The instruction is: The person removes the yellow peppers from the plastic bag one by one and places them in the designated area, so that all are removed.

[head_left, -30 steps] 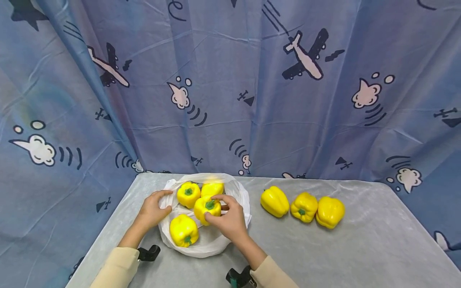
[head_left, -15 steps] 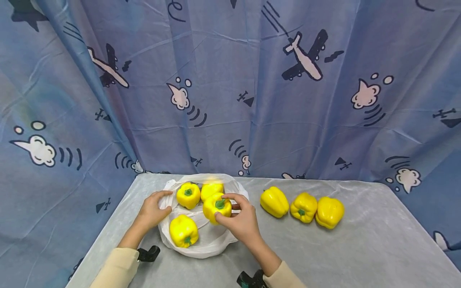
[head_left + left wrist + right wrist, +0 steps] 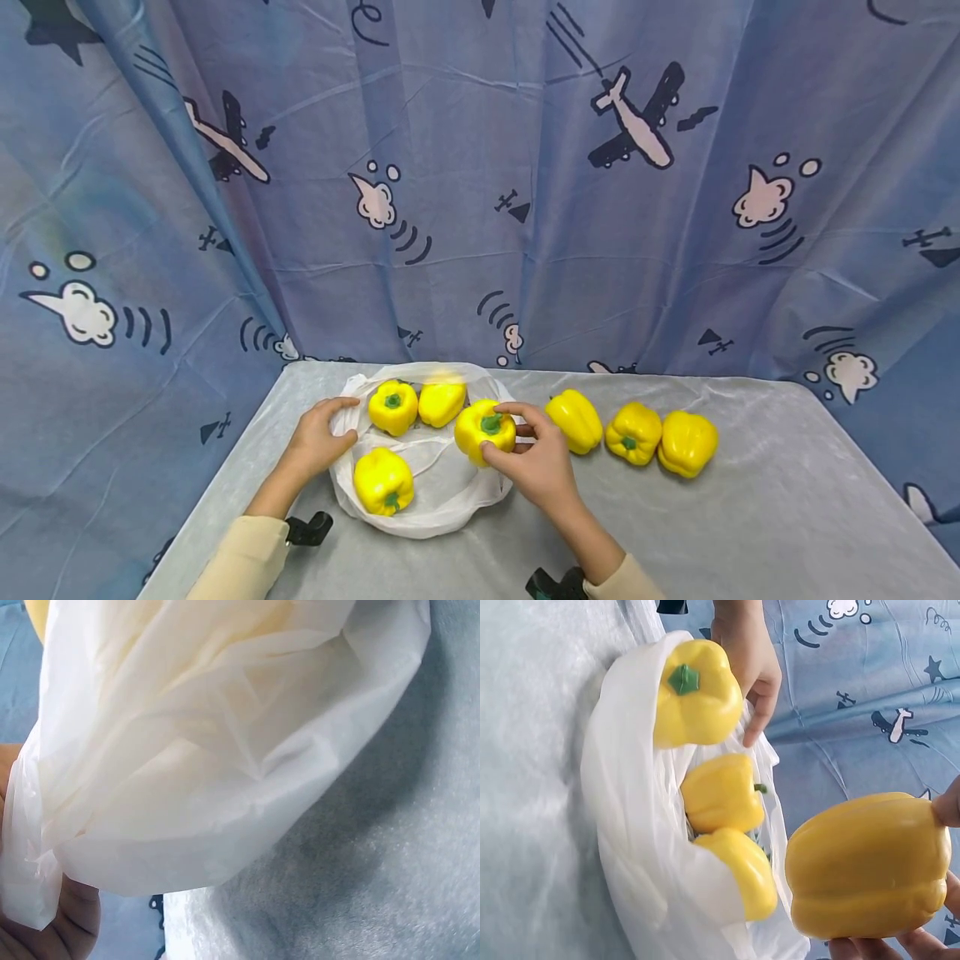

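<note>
A white plastic bag (image 3: 438, 521) lies wide open, with three yellow bell peppers inside: front left (image 3: 383, 481), back left (image 3: 393, 407) and back middle (image 3: 441, 402). My left hand (image 3: 318, 439) grips the bag's left rim, its plastic bunched beside the palm in the left wrist view. Over the bag's right side, my right hand (image 3: 536, 458) holds a fourth pepper (image 3: 484, 431) between thumb and fingers, green stem facing up. That held pepper (image 3: 868, 866) appears raised beside the bag in the right wrist view.
Three more yellow peppers lie right of the bag in a row: one (image 3: 576, 422) partly behind my right hand, another (image 3: 633, 432), and a third (image 3: 687, 443) touching it. A blue patterned curtain (image 3: 465, 183) hangs behind the grey-covered table (image 3: 750, 517).
My right hand has moved to the right with its pepper, from the bag's middle to its right side, uncovering the back middle pepper. The left hand has stayed in place.
</note>
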`<control>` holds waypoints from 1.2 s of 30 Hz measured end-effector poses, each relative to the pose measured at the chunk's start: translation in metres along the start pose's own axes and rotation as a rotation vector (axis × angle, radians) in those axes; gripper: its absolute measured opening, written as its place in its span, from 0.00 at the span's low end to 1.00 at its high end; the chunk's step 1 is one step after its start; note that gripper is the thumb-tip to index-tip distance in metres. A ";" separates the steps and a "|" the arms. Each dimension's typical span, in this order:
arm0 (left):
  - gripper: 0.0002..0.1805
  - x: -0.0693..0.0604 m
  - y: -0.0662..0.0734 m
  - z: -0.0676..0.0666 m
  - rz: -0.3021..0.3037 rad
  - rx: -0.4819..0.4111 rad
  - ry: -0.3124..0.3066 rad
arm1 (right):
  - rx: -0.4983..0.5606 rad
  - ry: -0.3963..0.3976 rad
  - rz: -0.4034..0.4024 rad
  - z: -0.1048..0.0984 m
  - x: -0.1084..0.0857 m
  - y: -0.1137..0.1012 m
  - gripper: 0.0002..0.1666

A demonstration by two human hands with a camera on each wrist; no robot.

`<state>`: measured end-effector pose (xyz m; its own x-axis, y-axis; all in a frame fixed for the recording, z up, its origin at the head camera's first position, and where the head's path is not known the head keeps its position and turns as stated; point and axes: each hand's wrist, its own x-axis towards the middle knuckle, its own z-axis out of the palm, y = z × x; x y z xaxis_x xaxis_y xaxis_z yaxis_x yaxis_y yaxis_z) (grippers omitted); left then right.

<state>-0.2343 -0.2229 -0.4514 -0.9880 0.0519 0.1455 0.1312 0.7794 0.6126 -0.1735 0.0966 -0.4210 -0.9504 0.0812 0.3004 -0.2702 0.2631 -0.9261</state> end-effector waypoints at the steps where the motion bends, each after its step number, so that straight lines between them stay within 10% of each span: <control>1: 0.27 0.000 0.000 0.000 -0.001 0.001 -0.001 | -0.003 0.003 -0.002 -0.002 0.000 0.001 0.25; 36: 0.27 0.000 0.005 -0.002 -0.029 -0.005 -0.014 | -0.181 0.157 0.045 -0.056 -0.005 0.026 0.26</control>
<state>-0.2340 -0.2204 -0.4473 -0.9925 0.0380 0.1162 0.1025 0.7774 0.6206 -0.1666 0.1566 -0.4335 -0.9214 0.2410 0.3047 -0.1830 0.4226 -0.8877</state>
